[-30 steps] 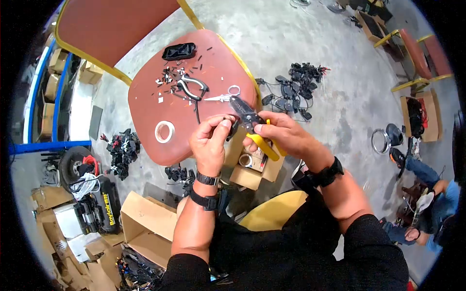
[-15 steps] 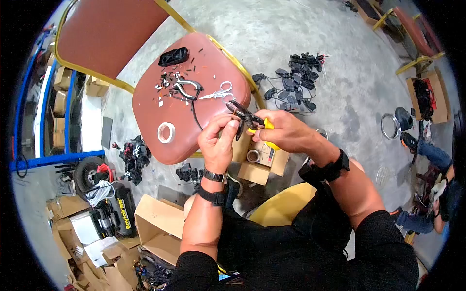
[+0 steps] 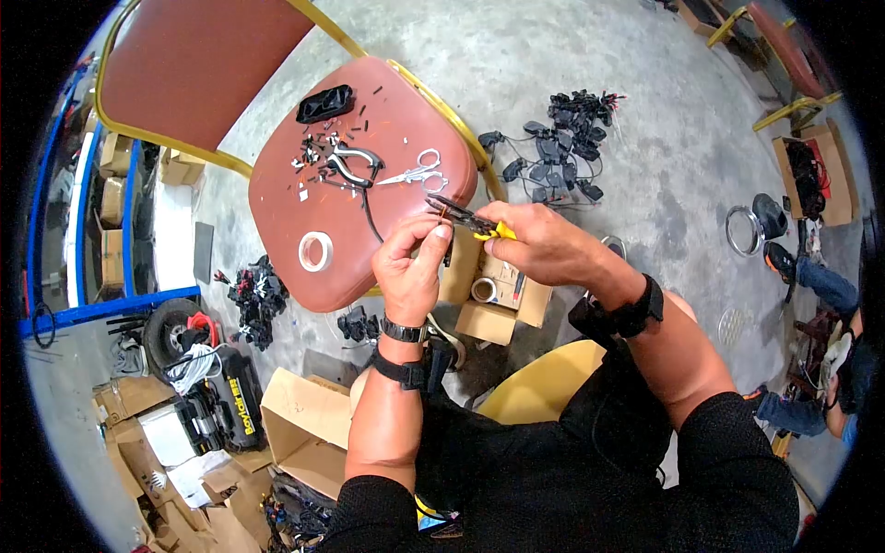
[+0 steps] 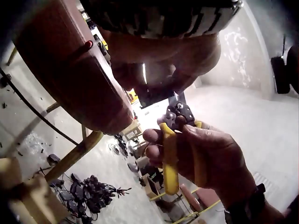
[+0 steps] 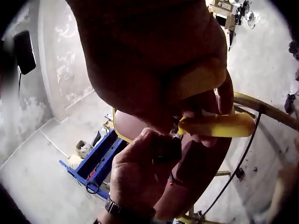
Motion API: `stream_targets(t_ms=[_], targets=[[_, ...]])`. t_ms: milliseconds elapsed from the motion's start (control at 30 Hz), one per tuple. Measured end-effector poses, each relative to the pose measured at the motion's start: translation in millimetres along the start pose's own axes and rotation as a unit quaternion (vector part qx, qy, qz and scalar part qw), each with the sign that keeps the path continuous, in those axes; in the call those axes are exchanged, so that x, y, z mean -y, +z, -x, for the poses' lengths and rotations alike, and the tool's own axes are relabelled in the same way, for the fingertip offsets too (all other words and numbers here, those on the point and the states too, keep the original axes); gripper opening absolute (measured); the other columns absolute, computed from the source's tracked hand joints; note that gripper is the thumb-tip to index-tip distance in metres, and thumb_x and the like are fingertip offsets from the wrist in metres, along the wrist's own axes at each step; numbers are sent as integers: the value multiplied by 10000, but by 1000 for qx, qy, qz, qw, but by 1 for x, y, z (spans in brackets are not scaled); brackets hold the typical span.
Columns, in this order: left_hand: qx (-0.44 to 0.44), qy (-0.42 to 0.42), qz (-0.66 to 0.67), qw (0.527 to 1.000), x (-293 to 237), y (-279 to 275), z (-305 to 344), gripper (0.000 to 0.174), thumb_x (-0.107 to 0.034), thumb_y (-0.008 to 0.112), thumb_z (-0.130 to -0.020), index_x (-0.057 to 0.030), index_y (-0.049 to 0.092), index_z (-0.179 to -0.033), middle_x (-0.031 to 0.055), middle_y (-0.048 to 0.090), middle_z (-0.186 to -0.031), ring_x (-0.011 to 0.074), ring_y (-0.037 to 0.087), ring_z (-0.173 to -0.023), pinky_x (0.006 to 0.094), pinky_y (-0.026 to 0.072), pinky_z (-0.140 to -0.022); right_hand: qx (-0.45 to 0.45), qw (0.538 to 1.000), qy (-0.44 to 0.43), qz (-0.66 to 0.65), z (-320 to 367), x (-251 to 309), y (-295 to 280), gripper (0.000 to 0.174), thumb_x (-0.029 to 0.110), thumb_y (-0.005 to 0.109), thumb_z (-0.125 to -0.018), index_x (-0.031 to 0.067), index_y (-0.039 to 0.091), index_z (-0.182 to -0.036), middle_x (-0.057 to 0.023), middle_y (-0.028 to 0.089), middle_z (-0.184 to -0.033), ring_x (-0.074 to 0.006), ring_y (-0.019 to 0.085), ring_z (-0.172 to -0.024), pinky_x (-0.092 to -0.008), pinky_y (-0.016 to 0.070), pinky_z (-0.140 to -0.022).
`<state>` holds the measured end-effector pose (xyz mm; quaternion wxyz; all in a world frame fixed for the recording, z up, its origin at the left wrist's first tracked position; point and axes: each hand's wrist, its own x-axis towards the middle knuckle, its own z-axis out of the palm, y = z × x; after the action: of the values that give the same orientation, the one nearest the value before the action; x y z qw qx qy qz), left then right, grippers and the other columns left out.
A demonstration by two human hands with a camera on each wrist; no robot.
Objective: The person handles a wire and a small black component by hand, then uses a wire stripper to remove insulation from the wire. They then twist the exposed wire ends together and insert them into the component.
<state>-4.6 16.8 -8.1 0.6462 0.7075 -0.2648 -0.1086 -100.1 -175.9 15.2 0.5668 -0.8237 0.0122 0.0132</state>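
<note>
My left hand [image 3: 408, 272] pinches a black cable between thumb and fingertips, over the near right edge of the red chair seat [image 3: 277, 207]. A small black block [image 5: 167, 151] on the cable sits at its fingers in the right wrist view. At the fingertips a thin orange wire shows. My right hand [image 3: 546, 244] grips yellow-handled wire strippers [image 3: 461, 217], their dark jaws at the orange wire. One yellow handle [image 4: 170, 163] stands clear of the palm in the left wrist view. Scissors [image 3: 426, 175] and black-and-white pliers [image 3: 373, 166] lie on the seat beyond.
A tape roll [image 3: 314, 268], a black pouch [image 3: 324, 104] and scattered clippings share the seat. Below the hands stands an open carton [image 3: 486, 324] with another roll inside. Black cabled parts [image 3: 553, 157] lie on the floor. At far right a person [image 3: 830, 286] sits.
The wire strippers have turned, their jaws coming to the orange wire at the left fingertips, and their handles have drawn together. The head view has shifted slightly.
</note>
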Motion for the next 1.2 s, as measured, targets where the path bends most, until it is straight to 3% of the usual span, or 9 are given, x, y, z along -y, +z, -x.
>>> stream_targets(t_ms=[833,1200], targets=[[-33,-87,2,996,-5,-5,5,74,-48,708,-890,26,706,-893,17,674,-886,71,577,-771,232,480,-687,-6,997,-29,65,0,-10,10,321,152,599,-878,52,586,-1183,-249,670,-961,-432,642,-958,-502,513,-814],[-16,30,-84,996,-4,-3,2,84,-4,732,-829,28,705,-901,101,701,-908,191,635,-853,301,499,-768,25,998,-12,53,2,-5,3,304,140,581,-876,55,587,-1167,-246,673,-954,-429,642,-952,-505,508,-812]])
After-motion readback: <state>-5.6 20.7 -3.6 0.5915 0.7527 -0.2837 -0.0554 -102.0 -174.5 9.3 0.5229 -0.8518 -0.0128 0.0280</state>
